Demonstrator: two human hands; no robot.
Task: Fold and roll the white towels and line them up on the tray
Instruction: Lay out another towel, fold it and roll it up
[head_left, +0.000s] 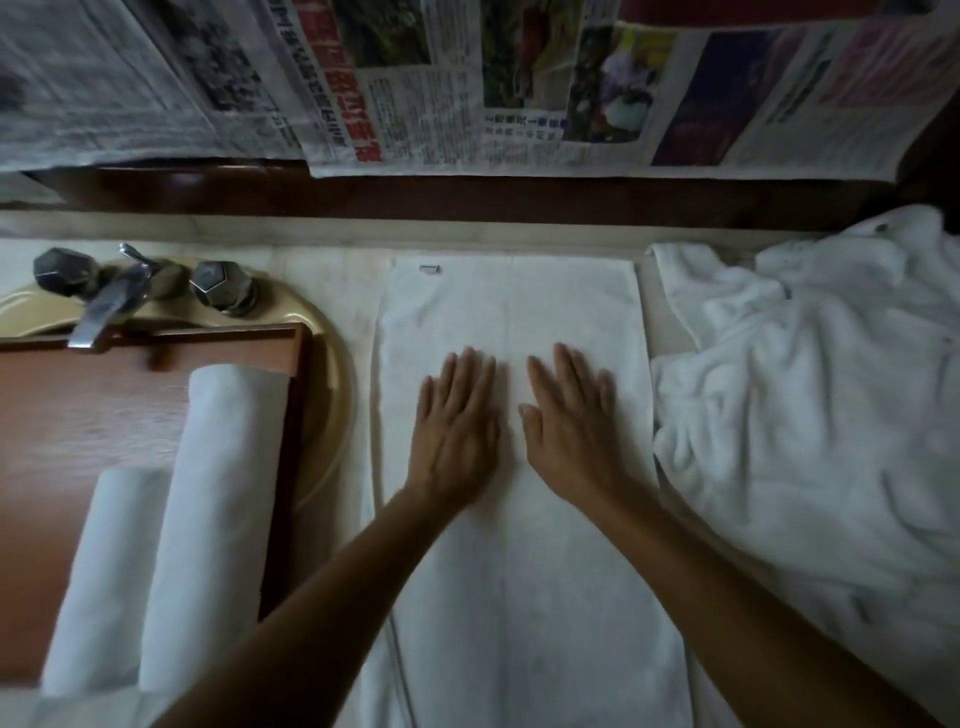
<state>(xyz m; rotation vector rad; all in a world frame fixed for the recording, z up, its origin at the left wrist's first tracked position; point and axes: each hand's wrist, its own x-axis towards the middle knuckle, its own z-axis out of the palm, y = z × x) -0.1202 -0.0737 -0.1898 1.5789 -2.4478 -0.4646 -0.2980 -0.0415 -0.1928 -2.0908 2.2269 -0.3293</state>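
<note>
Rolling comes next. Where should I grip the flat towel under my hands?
Likely the far short edge, both corners pinched from above: the flat towel lies as a long strip running away from you, its near end out of view.

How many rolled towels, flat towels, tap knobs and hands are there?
Rolled towels: 2
Flat towels: 1
Crumpled heap: 1
Tap knobs: 2
Hands: 2 (left hand, right hand)
Total: 8

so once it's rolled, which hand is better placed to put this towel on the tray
Probably the left hand: it lies flat on the towel on the side nearest the tray, which sits to its left. The right hand is nearer the crumpled pile.
</note>
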